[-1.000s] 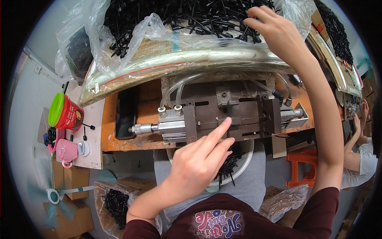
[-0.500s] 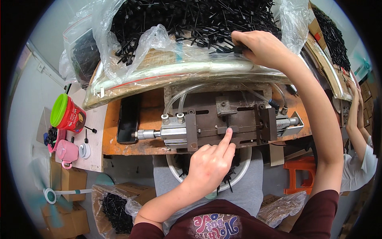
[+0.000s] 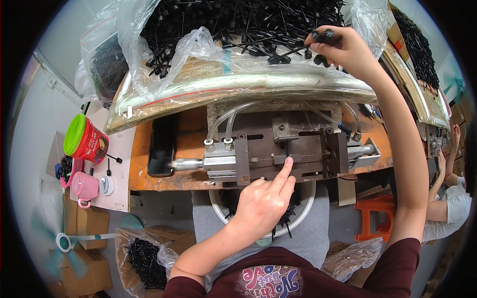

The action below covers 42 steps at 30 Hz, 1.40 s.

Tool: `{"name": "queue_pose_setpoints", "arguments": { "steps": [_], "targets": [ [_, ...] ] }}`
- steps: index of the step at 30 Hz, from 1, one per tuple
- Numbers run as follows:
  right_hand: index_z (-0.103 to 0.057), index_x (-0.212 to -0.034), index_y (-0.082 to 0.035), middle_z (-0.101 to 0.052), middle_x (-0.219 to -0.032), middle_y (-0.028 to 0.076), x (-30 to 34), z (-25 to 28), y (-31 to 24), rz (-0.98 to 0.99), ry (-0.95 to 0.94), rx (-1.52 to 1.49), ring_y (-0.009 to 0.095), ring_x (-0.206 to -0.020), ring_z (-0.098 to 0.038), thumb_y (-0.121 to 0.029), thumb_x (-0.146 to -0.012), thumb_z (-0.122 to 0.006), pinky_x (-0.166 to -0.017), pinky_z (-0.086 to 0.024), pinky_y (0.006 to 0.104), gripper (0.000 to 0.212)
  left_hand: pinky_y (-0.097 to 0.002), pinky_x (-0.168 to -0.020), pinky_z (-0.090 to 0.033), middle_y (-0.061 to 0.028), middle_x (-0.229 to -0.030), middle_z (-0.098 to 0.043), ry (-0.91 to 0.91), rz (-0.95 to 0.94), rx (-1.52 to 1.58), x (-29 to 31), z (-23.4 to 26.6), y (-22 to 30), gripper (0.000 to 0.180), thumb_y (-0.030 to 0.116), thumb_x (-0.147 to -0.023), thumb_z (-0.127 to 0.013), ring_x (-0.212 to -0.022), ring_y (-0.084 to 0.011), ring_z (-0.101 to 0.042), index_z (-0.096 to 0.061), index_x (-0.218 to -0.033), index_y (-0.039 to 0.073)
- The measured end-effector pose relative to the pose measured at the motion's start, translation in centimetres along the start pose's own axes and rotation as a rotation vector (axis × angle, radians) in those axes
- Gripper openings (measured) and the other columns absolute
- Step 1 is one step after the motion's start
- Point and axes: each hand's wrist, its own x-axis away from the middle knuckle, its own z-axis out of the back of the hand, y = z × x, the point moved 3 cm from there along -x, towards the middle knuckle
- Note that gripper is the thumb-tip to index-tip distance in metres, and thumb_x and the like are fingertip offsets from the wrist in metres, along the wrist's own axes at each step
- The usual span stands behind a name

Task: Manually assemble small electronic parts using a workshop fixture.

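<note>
The right hand (image 3: 354, 49), upper right, clasps thin-stemmed black plastic parts (image 3: 328, 36), one slanting lower-left; the left hand (image 3: 263, 201) points loosely.

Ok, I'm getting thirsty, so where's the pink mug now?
In the head view, the pink mug is at the left, below the red tub, beside a round white item.

This is a workshop, as the metal bench fixture (image 3: 263, 149), heaped black parts (image 3: 238, 22) and cardboard boxes (image 3: 93, 222) show.
</note>
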Motion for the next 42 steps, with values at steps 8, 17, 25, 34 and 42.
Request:
{"name": "queue_pose_setpoints", "arguments": {
  "steps": [8, 17, 25, 34, 42],
  "targets": [
    [-0.071, -0.114, 0.0, -0.07, -0.095, 0.006, 1.5, 3.1, 3.5, -0.123, 0.216, -0.498, 0.003, -0.069, -0.055, -0.021, -0.092, -0.071, -0.065, -0.043, 0.0185, 0.03, -0.027, -0.061, -0.056, -0.0148, -0.124, -0.068, -0.084, 0.017, 0.412, 0.3, 2.8, 0.4, 0.034, 0.022, -0.074, -0.085, -0.065, -0.0191, -0.069, -0.071, -0.1, 0.005],
    [-0.071, -0.109, -0.001, -0.071, -0.087, 0.005, 7.8, 0.1, -3.6, -0.165, 0.101, -0.758, 0.003, -0.059, -0.056, -0.018, -0.091, -0.07, -0.053, -0.045, 0.0201, 0.025, -0.0312, -0.081, -0.061, -0.0226, -0.144, -0.049, 0.255, 0.45, 1.119, -1.2, 5.9, -2.0, 0.076, -0.009, -0.073, -0.079, -0.112, -0.0238, -0.064, -0.046, -0.142, -0.006],
    [-0.065, -0.102, 0.002, -0.069, -0.082, 0.008, 14.8, -4.5, -4.9, -0.498, -0.035, -0.901, 0.005, -0.05, -0.054, -0.015, -0.091, -0.069, -0.044, -0.039, 0.0172, 0.021, -0.0294, -0.074, -0.061, -0.0183, -0.1, -0.071, 0.069, 0.255, 0.909, -0.1, 6.4, -1.0, 0.038, -0.009, -0.067, -0.082, -0.088, -0.0233, -0.072, -0.074, -0.104, -0.004],
    [-0.068, -0.103, 0.003, -0.069, -0.078, 0.009, 17.6, -5.3, -4.6, -0.508, 0.03, -1.091, 0.006, -0.049, -0.052, -0.021, -0.099, -0.063, -0.043, -0.038, 0.0186, 0.025, -0.0316, -0.072, -0.055, -0.0116, -0.116, -0.071, 0.174, 0.065, 0.04, 1.3, 0.1, 1.1, 0.032, 0.011, -0.071, -0.081, -0.083, -0.0243, -0.067, -0.073, -0.101, 0.003],
    [-0.068, -0.097, 0.003, -0.067, -0.073, 0.009, 19.2, -5.5, -3.7, -0.609, 0.053, -1.078, 0.004, -0.044, -0.047, -0.019, -0.097, -0.064, -0.041, -0.034, 0.018, 0.023, -0.0277, -0.064, -0.051, -0.0122, -0.118, -0.071, 0.071, 0.074, -0.02, -0.1, -0.7, 0.6, 0.029, 0.011, -0.069, -0.08, -0.067, -0.0162, -0.067, -0.072, -0.095, 0.002]
  ]
}}
